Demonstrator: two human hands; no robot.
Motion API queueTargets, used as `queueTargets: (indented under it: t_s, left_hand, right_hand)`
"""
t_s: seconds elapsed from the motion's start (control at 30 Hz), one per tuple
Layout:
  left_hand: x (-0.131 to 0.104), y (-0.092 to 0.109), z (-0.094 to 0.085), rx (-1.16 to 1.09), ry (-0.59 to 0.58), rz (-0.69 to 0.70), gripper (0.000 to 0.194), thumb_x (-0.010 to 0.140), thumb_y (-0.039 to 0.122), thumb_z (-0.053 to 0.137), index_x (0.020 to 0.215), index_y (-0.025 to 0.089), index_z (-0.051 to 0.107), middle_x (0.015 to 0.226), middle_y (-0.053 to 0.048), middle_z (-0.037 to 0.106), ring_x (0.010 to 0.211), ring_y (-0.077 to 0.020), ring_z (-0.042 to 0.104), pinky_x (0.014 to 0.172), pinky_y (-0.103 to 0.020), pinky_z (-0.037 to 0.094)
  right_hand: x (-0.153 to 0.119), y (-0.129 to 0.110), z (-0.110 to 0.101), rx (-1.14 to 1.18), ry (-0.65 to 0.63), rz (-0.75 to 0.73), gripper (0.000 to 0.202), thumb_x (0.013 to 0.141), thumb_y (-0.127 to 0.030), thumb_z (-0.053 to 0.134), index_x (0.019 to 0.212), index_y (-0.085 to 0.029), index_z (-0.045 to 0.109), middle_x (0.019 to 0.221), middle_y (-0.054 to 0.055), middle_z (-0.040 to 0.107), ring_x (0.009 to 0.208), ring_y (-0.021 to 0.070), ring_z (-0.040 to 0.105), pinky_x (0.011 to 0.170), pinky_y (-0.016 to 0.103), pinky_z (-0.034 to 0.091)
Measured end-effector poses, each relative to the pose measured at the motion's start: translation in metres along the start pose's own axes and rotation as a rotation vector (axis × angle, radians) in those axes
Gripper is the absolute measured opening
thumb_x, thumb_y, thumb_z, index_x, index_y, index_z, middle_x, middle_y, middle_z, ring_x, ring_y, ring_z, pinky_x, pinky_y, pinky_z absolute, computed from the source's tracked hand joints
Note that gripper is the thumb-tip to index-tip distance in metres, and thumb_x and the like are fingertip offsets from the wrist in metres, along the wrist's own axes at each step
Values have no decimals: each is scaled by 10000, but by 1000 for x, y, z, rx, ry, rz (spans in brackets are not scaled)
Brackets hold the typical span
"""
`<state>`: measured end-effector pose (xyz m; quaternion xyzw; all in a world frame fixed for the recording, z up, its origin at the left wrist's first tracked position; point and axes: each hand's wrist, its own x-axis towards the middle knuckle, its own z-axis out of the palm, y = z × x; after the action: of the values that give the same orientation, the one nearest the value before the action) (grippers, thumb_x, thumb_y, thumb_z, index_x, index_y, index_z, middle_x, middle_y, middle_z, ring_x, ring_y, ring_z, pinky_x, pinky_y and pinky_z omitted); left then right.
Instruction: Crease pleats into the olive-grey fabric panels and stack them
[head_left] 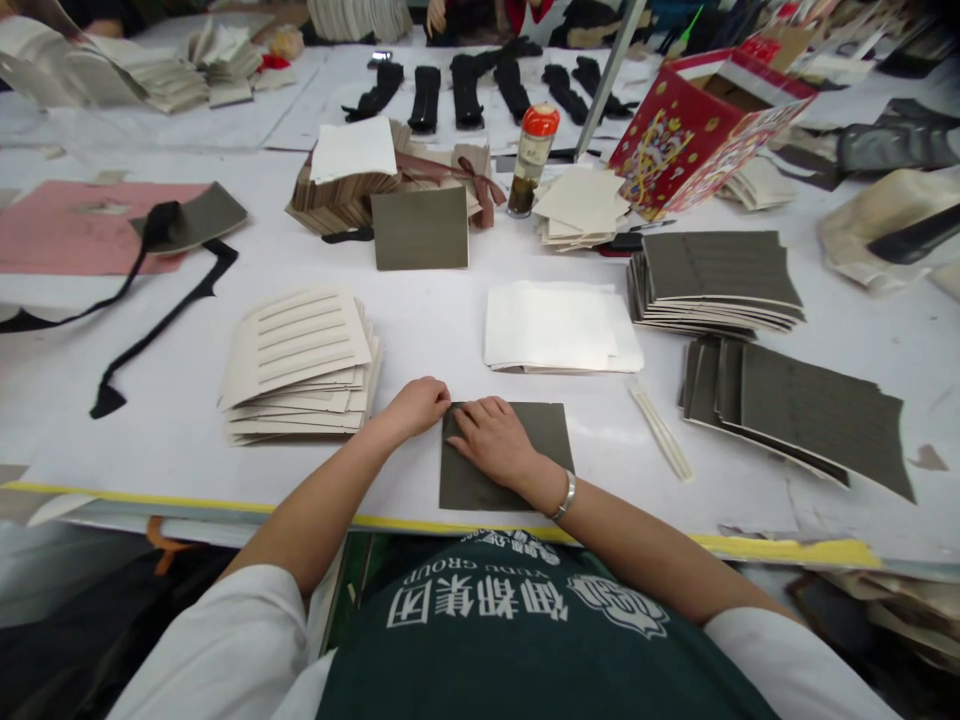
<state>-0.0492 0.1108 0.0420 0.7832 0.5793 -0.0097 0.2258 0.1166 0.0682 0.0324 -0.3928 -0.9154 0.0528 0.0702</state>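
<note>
A dark grey rectangular sheet (546,432) lies flat on the white table close to the front edge. My right hand (495,438) rests on it, palm down, with the fingers spread over its upper left part. At the sheet's top left corner, my left hand (421,404) is closed in a pinch on the corner; the fingertips are partly hidden. Left of it stands a stack of cream cards with raised strips (304,360). Behind the sheet is a pile of white sheets (559,325). A pale narrow strip (661,432) lies to the right.
Stacks of dark grey sheets (720,275) sit on the right. Farther back are a bundle of cards (341,185), an upright dark panel (421,230), a jar with an orange lid (531,160) and a red box (690,135). Black straps (165,325) lie left.
</note>
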Motion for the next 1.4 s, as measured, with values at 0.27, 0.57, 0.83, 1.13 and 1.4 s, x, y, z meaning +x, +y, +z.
queueTargets:
  t_s: [0.27, 0.57, 0.83, 1.13, 1.4]
  left_hand:
    - [-9, 17, 8, 214, 121, -117, 233, 788, 115, 413, 945, 128, 585, 948, -112, 583, 855, -214, 566, 702, -302, 465]
    - [-82, 31, 62, -64, 526, 352, 330, 831, 84, 359, 1095, 161, 543, 1110, -98, 567, 1045, -199, 489, 936, -370, 417]
    - [-95, 64, 110, 149, 436, 574, 306, 868, 121, 381, 1118, 137, 558, 1090, -102, 591, 996, -211, 504, 875, -354, 420]
    - [-93, 84, 96, 1, 318, 245, 180, 864, 296, 481, 966, 215, 606, 917, -49, 571, 837, -195, 472, 724, -321, 394]
    - [-98, 68, 87, -93, 285, 157, 190, 831, 338, 550, 948, 190, 572, 881, -36, 553, 828, -181, 496, 746, -299, 411]
  right_hand:
    - [6, -1, -4, -16, -7, -20, 353, 831, -410, 518, 1006, -118, 613, 949, 114, 593, 967, 251, 467, 974, 415, 273]
    - [-104, 16, -6, 182, 245, 189, 295, 878, -180, 401, 1107, -134, 582, 982, 109, 590, 913, 188, 491, 836, 331, 421]
    - [-136, -5, 21, 130, 226, 85, 312, 862, -147, 415, 1113, -175, 599, 1019, 82, 603, 959, 196, 469, 865, 359, 380]
    - [-133, 1, 18, 269, 237, 211, 225, 862, -221, 479, 999, -216, 657, 882, 64, 589, 836, 184, 476, 745, 322, 389]
    - [-159, 33, 12, 314, 235, 283, 180, 861, -255, 496, 939, -195, 647, 870, 68, 591, 825, 185, 497, 751, 318, 405]
